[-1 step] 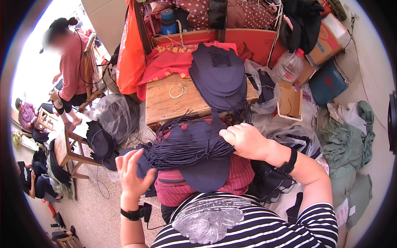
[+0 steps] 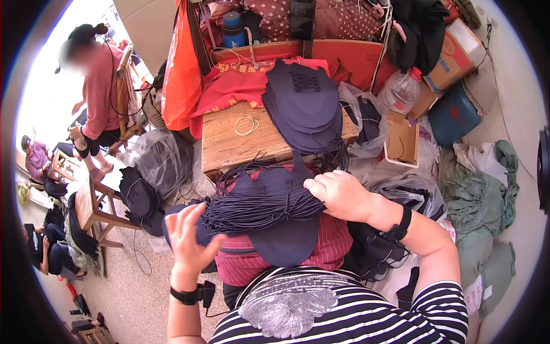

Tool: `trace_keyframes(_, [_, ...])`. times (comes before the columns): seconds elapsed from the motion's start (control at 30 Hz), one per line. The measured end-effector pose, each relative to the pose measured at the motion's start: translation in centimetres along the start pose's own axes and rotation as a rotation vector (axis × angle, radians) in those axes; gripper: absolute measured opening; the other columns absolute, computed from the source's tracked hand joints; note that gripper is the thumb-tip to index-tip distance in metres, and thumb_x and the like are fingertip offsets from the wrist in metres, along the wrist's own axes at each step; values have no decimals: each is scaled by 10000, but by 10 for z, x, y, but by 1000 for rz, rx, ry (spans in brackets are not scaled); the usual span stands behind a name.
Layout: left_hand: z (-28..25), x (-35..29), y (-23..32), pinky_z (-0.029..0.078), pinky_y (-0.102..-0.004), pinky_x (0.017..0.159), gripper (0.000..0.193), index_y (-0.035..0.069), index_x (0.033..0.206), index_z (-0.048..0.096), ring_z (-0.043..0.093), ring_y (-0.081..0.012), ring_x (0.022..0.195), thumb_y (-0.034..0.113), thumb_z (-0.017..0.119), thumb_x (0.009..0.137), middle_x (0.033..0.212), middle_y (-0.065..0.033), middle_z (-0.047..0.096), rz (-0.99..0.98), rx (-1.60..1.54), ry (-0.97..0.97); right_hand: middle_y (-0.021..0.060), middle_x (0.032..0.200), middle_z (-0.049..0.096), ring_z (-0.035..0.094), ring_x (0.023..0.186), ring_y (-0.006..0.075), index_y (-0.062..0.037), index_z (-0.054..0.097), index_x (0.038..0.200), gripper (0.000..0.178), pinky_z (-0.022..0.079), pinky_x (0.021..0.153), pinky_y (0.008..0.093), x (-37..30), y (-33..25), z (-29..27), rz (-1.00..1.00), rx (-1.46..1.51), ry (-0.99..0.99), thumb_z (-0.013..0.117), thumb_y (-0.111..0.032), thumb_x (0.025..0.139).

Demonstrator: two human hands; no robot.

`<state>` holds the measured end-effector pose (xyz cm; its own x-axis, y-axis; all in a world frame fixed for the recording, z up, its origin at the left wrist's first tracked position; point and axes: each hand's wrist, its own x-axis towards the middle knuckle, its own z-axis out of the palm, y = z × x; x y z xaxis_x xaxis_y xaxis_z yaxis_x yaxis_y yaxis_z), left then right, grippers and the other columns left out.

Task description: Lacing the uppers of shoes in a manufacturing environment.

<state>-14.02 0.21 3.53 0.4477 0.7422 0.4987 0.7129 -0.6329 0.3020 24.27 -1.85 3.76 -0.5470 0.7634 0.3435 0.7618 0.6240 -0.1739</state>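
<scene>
A thick bundle of dark navy laces (image 2: 260, 211) lies crosswise over my lap, tied round near its right part. My right hand (image 2: 342, 196) is closed on the bundle's right end. My left hand (image 2: 192, 239) is at the bundle's left end, fingers spread and holding nothing. Beneath the bundle is a dark shoe-upper piece (image 2: 285, 243), resting on red striped cloth (image 2: 335, 241). Just beyond, a stack of similar dark uppers (image 2: 302, 97) lies on a wooden table (image 2: 226, 140); the top one has lacing across it.
A pale loop of cord (image 2: 246, 126) lies on the table near red cloth (image 2: 229, 86). An orange bag (image 2: 180, 74) hangs at its left. To the right are an open box (image 2: 401, 140), a plastic bottle (image 2: 400, 92) and green cloth (image 2: 478, 189). People sit or stand near stools at far left.
My left hand has shifted slightly to the right, closer to the left end of the lace bundle. My right hand keeps its place.
</scene>
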Motion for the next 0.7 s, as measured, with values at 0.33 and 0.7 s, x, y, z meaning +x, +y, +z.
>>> trace_keyframes(0.33, [61, 47, 55, 395, -388, 976, 987, 121, 1434, 567, 543, -257, 1050, 430, 923, 567, 1338, -24, 624, 202, -39, -110, 66, 830, 601, 657, 798, 268, -42, 582, 1117, 370, 500, 706, 399, -2, -3, -2, -5, -31, 51, 688, -92, 766])
trace_keyframes(0.7, [65, 55, 61, 424, -416, 899, 745, 126, 1216, 654, 566, -272, 1017, 186, 898, 515, 1102, -24, 659, 118, -81, -133, 50, 816, 580, 621, 737, 241, -30, 591, 1158, 377, 478, 665, 382, -2, 0, -9, -84, -104, 121, 640, -124, 796])
